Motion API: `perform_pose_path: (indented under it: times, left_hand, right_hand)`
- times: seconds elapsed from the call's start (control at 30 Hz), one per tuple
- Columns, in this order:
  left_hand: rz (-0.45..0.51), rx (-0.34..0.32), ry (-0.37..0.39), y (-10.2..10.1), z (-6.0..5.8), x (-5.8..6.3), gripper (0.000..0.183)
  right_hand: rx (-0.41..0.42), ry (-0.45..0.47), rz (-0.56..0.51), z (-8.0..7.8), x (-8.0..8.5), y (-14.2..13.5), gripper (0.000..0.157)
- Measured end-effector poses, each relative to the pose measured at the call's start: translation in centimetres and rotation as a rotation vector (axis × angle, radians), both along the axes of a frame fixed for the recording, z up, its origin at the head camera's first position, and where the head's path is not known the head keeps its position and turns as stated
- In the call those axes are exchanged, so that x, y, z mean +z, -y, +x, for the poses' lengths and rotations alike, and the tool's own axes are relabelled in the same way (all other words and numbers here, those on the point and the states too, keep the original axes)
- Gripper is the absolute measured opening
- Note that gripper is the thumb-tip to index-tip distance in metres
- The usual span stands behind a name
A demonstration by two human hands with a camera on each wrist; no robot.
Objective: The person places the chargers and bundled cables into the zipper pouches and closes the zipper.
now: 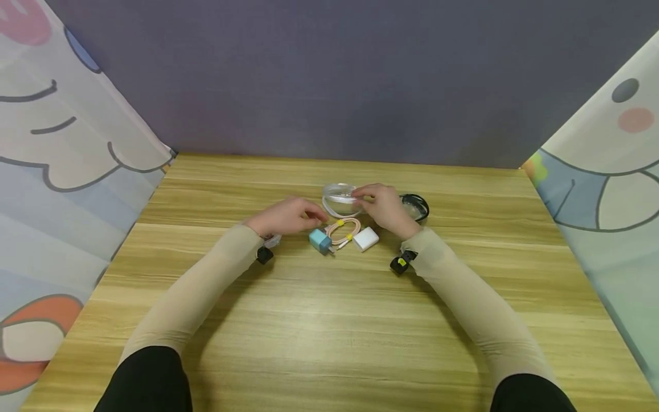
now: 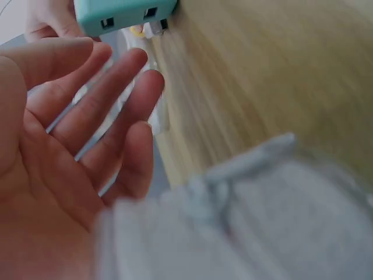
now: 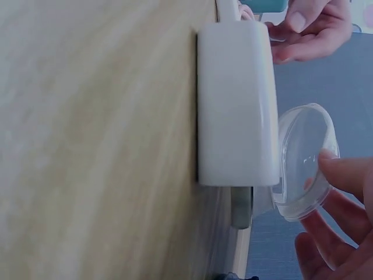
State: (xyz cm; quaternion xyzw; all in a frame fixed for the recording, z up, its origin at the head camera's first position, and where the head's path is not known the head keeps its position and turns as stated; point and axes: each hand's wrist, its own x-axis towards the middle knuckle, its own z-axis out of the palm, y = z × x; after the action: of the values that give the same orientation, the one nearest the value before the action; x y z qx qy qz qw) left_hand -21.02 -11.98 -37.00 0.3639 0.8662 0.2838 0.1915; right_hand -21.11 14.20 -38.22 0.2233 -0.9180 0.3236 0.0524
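Observation:
My right hand [image 1: 383, 206] pinches the rim of a clear round plastic case [image 3: 306, 160] between thumb and fingers. The case stands tilted up, and a pale band runs round its edge. My left hand [image 1: 293, 216] hovers to the left of it, fingers loosely bent, holding nothing. Just below the left fingertips is a blue-green charger plug [image 1: 320, 240], with two ports visible in the left wrist view. Next to it lies a coiled pink cable [image 1: 342, 230] with yellow ties. A white charger plug [image 1: 366, 239] sits right of the coil, its metal prong showing in the right wrist view.
A coiled black cable [image 1: 416, 206] lies behind the right wrist. Close by the left wrist is a small translucent item [image 1: 273, 241], blurred and greyish in the left wrist view. The wooden table [image 1: 319, 332] ends at a dark grey panel [image 1: 340, 80].

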Motion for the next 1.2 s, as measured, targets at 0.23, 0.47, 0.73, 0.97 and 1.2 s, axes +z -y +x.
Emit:
perform_pose_path:
  times: [0.23,0.47,0.73,0.97,1.2]
  left_hand:
    - [-0.040,0.050,-0.008,-1.1,-0.7,-0.9,0.020]
    - [-0.067,0.120,0.038,-2.7,-0.6,-0.2,0.014]
    - [-0.163,0.247,0.072,-3.9,-0.1,-0.2,0.023]
    - [-0.203,0.316,0.063,-4.3,-0.1,-0.8,0.016]
    - [-0.163,0.328,0.036,-4.0,-0.2,-1.1,0.011]
  right_hand:
    - [-0.026,0.026,-0.058,0.0,-0.1,-0.1,0.022]
    - [-0.034,0.030,-0.082,-0.1,0.1,-0.1,0.021]
    - [-0.032,0.049,-0.099,0.1,0.0,-0.1,0.021]
    - [-0.044,0.055,-0.109,0.3,0.1,-0.3,0.021]
    - [-0.059,0.062,-0.123,0.3,0.1,-0.6,0.022]
